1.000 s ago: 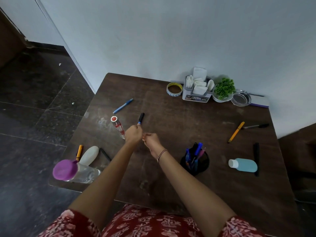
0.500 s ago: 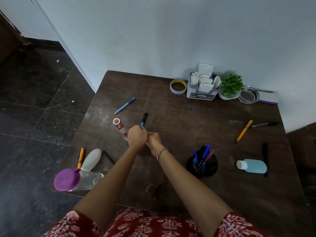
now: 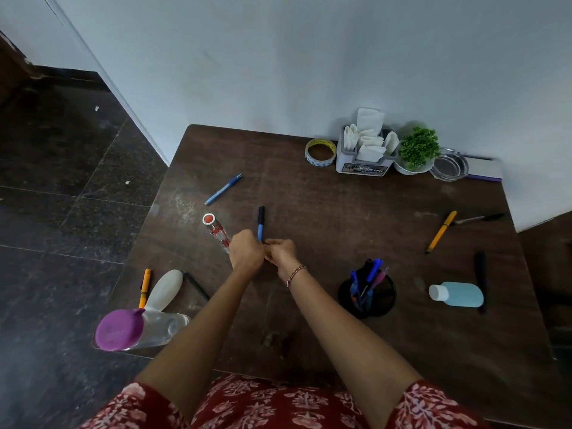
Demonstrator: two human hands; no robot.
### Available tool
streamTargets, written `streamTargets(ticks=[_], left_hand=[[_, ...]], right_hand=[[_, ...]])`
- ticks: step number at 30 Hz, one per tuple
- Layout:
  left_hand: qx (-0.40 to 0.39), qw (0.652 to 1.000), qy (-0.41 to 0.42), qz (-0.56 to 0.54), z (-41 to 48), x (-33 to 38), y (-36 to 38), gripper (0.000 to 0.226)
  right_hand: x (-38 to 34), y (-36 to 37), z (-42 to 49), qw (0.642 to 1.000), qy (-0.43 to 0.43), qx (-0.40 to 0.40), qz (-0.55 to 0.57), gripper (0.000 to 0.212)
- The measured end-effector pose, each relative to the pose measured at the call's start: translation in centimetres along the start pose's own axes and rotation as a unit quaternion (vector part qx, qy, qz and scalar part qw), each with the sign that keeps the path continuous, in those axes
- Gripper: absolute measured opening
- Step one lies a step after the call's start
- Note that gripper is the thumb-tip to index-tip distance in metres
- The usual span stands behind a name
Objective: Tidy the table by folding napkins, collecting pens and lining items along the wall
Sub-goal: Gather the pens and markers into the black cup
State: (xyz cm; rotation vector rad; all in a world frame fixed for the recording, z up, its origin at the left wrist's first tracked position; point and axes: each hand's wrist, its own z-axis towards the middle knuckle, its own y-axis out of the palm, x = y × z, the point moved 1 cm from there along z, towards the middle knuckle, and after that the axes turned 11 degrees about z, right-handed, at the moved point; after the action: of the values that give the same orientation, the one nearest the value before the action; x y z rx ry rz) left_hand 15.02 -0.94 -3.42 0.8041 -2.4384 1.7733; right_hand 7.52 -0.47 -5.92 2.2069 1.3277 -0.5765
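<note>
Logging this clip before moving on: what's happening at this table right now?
A person holds a blue-and-black marker at the table: the left hand grips it and the right hand pinches its near end. The pen cup holds several pens, but a blue pen, an orange pen on the right, another orange pen on the left and a black pen lie loose. The tape roll, napkin holder, plant and glass dish sit along the wall.

blue-black pen (image 3: 261, 222), purple lid (image 3: 119, 329), brown table (image 3: 340, 230)
</note>
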Motion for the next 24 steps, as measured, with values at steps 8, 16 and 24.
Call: streamTargets(ticks=[8, 16, 24], left_hand=[[0.009, 0.999, 0.011, -0.042, -1.0, 0.2, 0.2, 0.014], [0.009, 0.987, 0.040, -0.153, -3.3, 1.5, -1.0, 0.016], [0.000, 0.954, 0.013, -0.300, -5.7, 3.0, -2.2, 0.018]], right_hand=[[-0.2, -1.7, -1.4, 0.999, -0.026, -0.020, -0.004, 0.030], [-2.0, -4.5, -5.2, 0.995, -0.090, -0.039, -0.009, 0.029], [-3.2, -6.9, -8.6, 0.987, -0.133, -0.082, -0.035, 0.024]])
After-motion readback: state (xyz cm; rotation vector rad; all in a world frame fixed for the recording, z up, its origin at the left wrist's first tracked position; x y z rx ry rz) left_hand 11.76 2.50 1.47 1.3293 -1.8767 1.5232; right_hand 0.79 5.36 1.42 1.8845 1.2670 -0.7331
